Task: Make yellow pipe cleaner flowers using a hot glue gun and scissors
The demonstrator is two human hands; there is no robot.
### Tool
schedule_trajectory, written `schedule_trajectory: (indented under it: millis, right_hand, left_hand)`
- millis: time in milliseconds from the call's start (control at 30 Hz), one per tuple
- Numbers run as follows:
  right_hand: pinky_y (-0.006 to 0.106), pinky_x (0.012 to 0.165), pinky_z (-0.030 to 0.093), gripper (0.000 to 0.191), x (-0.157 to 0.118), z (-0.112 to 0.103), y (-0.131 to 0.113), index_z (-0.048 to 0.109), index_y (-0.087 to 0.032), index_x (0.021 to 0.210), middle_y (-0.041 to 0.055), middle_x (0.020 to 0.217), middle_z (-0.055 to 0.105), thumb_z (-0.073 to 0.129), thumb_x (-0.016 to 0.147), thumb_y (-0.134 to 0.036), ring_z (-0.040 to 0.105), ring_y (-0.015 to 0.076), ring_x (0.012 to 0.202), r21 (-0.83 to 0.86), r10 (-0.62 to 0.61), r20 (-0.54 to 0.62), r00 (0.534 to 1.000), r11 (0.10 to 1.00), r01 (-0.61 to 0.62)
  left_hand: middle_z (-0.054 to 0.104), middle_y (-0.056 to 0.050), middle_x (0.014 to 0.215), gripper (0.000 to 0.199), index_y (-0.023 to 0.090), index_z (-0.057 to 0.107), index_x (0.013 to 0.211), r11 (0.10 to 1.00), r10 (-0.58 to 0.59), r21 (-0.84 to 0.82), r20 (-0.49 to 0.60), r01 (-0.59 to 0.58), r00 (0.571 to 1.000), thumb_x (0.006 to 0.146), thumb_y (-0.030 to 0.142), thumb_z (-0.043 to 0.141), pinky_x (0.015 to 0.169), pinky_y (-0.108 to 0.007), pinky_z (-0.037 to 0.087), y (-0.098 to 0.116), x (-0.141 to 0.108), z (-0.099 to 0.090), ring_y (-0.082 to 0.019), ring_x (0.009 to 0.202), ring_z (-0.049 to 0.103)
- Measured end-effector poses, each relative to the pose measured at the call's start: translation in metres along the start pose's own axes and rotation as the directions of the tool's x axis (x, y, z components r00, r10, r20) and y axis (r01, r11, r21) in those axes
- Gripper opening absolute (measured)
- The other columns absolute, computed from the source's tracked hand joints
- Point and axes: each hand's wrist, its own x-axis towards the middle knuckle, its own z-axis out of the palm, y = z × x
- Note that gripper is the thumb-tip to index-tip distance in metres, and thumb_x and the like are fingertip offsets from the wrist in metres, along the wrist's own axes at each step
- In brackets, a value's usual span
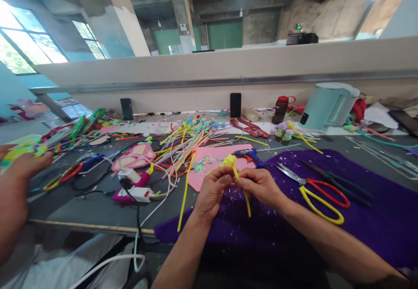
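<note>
While the left hand (212,189) pinched the yellow pipe-cleaner flower (230,161) just under its bloom, the right hand (261,186) pinched its stem (247,205), mid-view. Scissors (304,181) lay at three o'clock from the hands; a blue glue gun (254,156) lay at one o'clock.

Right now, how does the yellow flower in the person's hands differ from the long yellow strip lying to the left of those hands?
The yellow flower is held up by the left hand and right hand; the yellow strip lies loose, untouched. The flower has a bunched head on its stem, while the strip is plain and nearly straight. Both are bright yellow.
</note>
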Motion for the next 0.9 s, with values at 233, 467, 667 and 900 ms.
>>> schedule_trajectory:
  millis: [233, 467, 667, 900]
  right_hand:
    - [0.02, 0.047, 0.035, 0.015, -0.043, 0.01, -0.019, 0.064, -0.015, 0.073, -0.0009, 0.056, 0.057, 0.055, 0.08, -0.026, 0.048, 0.0087, 0.048, -0.407, -0.166, -0.046, 0.985, 0.903, 0.133]
    - [0.022, 0.057, 0.043, 0.013, -0.084, 0.013, -0.039, 0.065, -0.018, 0.087, 0.0017, 0.072, 0.066, 0.057, 0.078, -0.024, 0.059, 0.0124, 0.061, -0.412, -0.18, -0.007, 0.984, 0.897, 0.161]
    - [0.023, 0.057, 0.045, 0.026, -0.102, 0.004, -0.059, 0.061, -0.022, 0.099, 0.0015, 0.078, 0.063, 0.065, 0.074, -0.027, 0.057, 0.0124, 0.064, -0.083, -0.094, -0.106, 0.99, 0.993, 0.085]
    - [0.023, 0.059, 0.043, 0.046, -0.097, 0.007, -0.067, 0.058, -0.025, 0.108, -0.0005, 0.082, 0.054, 0.073, 0.065, -0.026, 0.05, 0.0101, 0.067, 0.158, -0.126, 0.075, 0.989, 0.981, 0.113]
  left_hand:
    - [0.07, -0.004, 0.077, 0.014, 0.017, 0.071, 0.078, 0.988, 0.152, 0.043, -0.11, -0.148, 0.982, 0.064, 0.017, 0.07, 0.079, -0.027, 0.044, -0.005, -0.054, 0.031, -0.016, 0.078, 0.061]
    - [0.068, -0.003, 0.073, 0.007, 0.017, 0.07, 0.074, 0.937, 0.303, 0.218, -0.116, -0.273, 0.946, 0.067, 0.018, 0.068, 0.07, -0.028, 0.046, -0.006, -0.098, 0.05, -0.015, 0.07, 0.06]
    - [0.065, -0.003, 0.074, 0.007, 0.018, 0.068, 0.076, 0.647, 0.526, 0.594, 0.105, -0.477, 0.844, 0.07, 0.016, 0.066, 0.068, -0.029, 0.046, 0.011, -0.126, 0.05, -0.015, 0.071, 0.058]
    - [0.065, -0.005, 0.081, 0.013, 0.02, 0.067, 0.08, 0.399, 0.568, 0.668, 0.358, -0.628, 0.741, 0.071, 0.011, 0.063, 0.073, -0.031, 0.048, 0.017, -0.129, 0.049, -0.017, 0.08, 0.06]
